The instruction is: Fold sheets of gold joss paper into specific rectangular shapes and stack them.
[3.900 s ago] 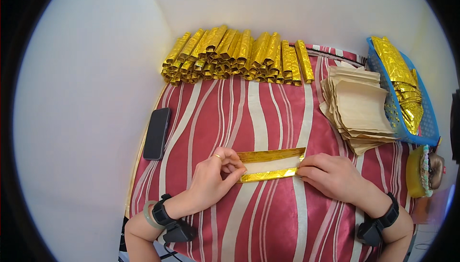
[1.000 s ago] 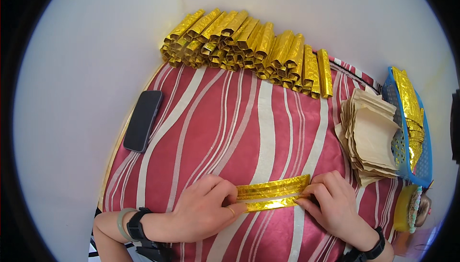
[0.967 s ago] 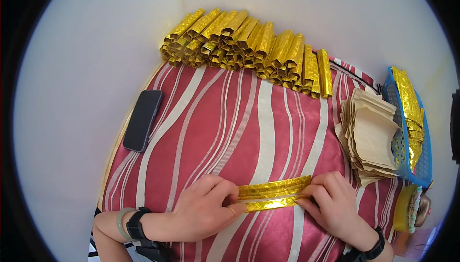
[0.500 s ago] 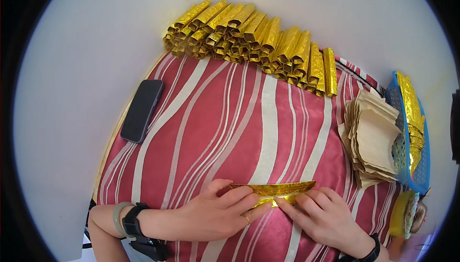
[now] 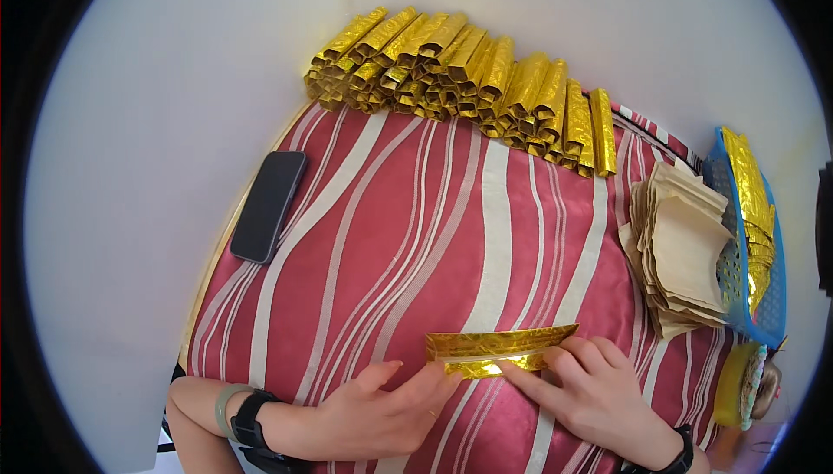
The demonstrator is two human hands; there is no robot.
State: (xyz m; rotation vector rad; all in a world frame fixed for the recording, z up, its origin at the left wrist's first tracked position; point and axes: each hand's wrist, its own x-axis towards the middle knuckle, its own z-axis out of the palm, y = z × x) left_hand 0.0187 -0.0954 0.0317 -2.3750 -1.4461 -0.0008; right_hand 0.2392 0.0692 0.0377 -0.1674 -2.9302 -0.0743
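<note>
Near the near edge of the table (image 5: 416, 292), my right hand (image 5: 599, 396) pinches the gold strip (image 5: 499, 344), folded but unclosed; my left hand (image 5: 382, 413) is spread, fingertips seemingly touching its left end. Finished gold tubes (image 5: 468, 58) line the far edge; brown sheets (image 5: 685, 244) lie unfolded toward the right edge.

No lettering, number or sign can be read. The folded gold foil strip (image 5: 503, 341) at lower centre and the stacked gold foil tubes (image 5: 466, 65) at upper centre show a surface pattern, with no legible characters in it. The smartphone (image 5: 269, 207) at left has a dark screen with nothing readable, and the brown paper sheets (image 5: 687, 248) at right look plain.
</note>
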